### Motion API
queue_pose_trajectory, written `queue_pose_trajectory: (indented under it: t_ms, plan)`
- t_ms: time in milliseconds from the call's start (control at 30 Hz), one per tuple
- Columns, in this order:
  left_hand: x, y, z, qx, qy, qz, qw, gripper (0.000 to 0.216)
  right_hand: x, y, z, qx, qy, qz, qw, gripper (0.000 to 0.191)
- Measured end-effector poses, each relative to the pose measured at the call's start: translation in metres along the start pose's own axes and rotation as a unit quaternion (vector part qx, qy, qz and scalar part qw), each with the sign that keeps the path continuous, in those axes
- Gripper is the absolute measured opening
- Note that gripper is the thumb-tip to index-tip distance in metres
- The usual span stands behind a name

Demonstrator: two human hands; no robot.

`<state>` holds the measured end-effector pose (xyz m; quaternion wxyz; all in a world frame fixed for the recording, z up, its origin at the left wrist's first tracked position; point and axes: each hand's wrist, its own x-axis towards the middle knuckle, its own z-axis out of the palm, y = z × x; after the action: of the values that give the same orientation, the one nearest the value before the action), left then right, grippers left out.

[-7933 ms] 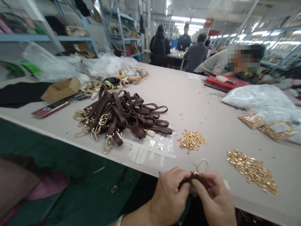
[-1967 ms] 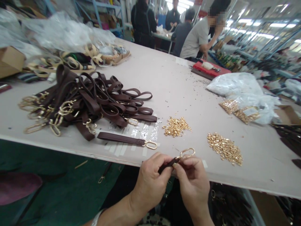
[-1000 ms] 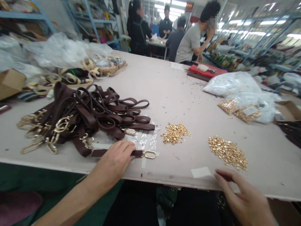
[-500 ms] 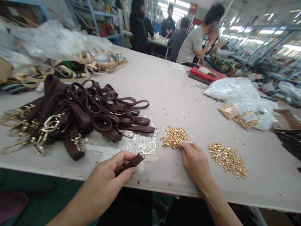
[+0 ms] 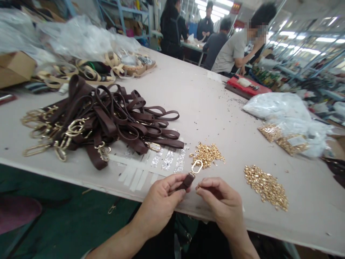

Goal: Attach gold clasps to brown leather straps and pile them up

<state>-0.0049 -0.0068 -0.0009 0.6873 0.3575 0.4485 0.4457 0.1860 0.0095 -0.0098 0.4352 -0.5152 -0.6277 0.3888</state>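
My left hand (image 5: 164, 196) is closed on the end of a dark brown leather strap (image 5: 186, 182), above the table's front edge. From that end a gold clasp (image 5: 197, 166) sticks out, pointing up and away. Just to the right, my right hand (image 5: 222, 201) is pinched; whatever its fingertips hold is too small to make out. The two hands are close but apart. Beyond them lies a pile of small gold metal pieces (image 5: 208, 154), and a second pile of gold pieces (image 5: 265, 187) sits to the right.
A heap of brown straps (image 5: 107, 122) with gold clasps covers the table's left. Behind it are plastic bags (image 5: 78, 39), tan straps and a cardboard box (image 5: 17, 68). On the right stand bags of gold pieces (image 5: 292, 144) and a red tray (image 5: 248, 86). Several people work beyond the table.
My right hand has left the nearer gold pile, coming back toward my left hand with its fingers pinched. My left hand has moved right with the strap. The camera view has shifted.
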Motion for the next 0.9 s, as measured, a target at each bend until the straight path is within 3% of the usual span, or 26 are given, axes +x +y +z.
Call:
queue_pose_trajectory:
  t_ms: [267, 433, 633, 900]
  plan:
    - [-0.006, 0.003, 0.01, 0.018, -0.039, 0.057, 0.997, 0.038, -0.013, -0.006, 0.013, -0.015, -0.038, -0.044, 0.998, 0.006]
    - [-0.012, 0.004, 0.01, 0.138, -0.03, 0.095, 0.985, 0.044, -0.015, -0.013, 0.01, -0.022, -0.046, -0.033, 0.998, 0.006]
    - [-0.018, -0.013, -0.003, 0.314, -0.016, 0.12, 0.942, 0.034, -0.022, -0.017, 0.009, 0.049, -0.06, 0.037, 0.996, 0.007]
    - [-0.02, -0.026, -0.002, 0.344, -0.079, 0.106, 0.93, 0.028, -0.045, -0.01, 0.001, 0.108, -0.032, 0.123, 0.986, 0.023]
